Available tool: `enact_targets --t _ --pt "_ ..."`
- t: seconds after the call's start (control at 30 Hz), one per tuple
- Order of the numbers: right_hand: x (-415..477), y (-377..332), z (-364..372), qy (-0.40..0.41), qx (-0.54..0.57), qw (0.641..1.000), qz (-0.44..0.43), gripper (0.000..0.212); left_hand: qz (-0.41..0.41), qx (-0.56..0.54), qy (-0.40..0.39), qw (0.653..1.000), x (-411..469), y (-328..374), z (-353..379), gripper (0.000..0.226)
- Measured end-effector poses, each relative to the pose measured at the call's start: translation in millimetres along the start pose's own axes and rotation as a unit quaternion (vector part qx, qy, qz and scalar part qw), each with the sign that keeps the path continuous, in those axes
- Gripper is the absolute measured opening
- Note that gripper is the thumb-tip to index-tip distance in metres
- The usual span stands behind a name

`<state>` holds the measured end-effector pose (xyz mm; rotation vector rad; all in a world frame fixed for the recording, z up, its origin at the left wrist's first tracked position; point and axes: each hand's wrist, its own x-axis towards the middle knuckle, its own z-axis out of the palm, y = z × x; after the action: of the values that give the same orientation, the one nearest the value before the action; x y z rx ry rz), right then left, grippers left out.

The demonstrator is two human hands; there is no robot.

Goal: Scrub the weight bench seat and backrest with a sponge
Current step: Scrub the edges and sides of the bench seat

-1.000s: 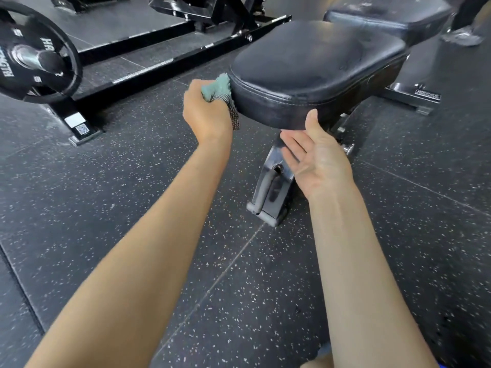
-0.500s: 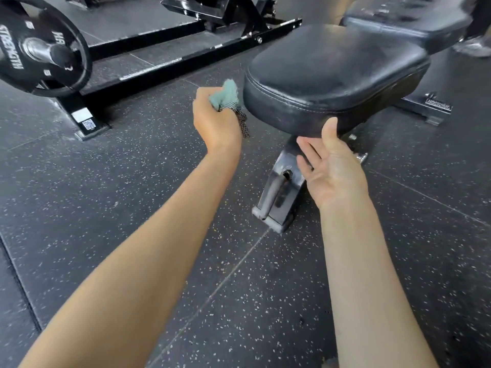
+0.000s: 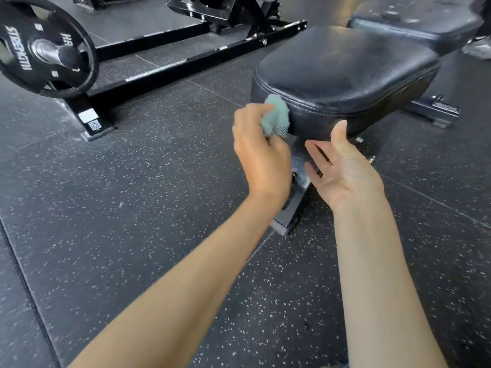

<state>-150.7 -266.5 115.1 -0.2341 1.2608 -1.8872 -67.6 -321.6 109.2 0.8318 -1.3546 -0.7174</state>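
Observation:
The black padded bench seat [image 3: 345, 67] fills the upper right of the head view, with the backrest pad [image 3: 414, 22] beyond it. My left hand [image 3: 260, 152] grips a pale green sponge [image 3: 275, 118] with a dark mesh side and presses it against the seat's near front-left edge. Just right of it, my right hand [image 3: 342, 171] is palm up with straight fingers, its thumb touching the seat's lower front rim. The fingertips reach under the pad.
The bench's metal post and foot [image 3: 289, 211] stand below the seat between my hands. A black weight plate [image 3: 45, 49] on a bar hangs at upper left above a black floor frame [image 3: 186, 62]. A shoe [image 3: 478, 49] shows at the far right on the speckled rubber floor.
My left hand has carried the sponge from the seat's left side down and around to its front edge. The right hand stays under the front rim. The camera has shifted left.

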Motion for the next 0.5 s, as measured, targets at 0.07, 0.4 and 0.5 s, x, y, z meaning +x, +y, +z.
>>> enact_targets --t 0.07,0.4,0.5 --pt "1.5 0.5 -0.1 -0.022 0.026 0.999 0.012 0.048 0.069 0.014 -0.058 0.996 -20.0 6.2 1.4 0.043" --pt "-2.9 -21.1 -18.8 -0.040 0.018 0.996 0.080 0.004 0.466 0.195 -0.216 0.836 -1.9 8.9 5.5 0.032" --pt "4.4 -29.3 -27.0 -0.007 0.014 0.996 0.089 0.010 0.600 0.245 -0.263 0.715 10.9 24.4 26.2 0.020"
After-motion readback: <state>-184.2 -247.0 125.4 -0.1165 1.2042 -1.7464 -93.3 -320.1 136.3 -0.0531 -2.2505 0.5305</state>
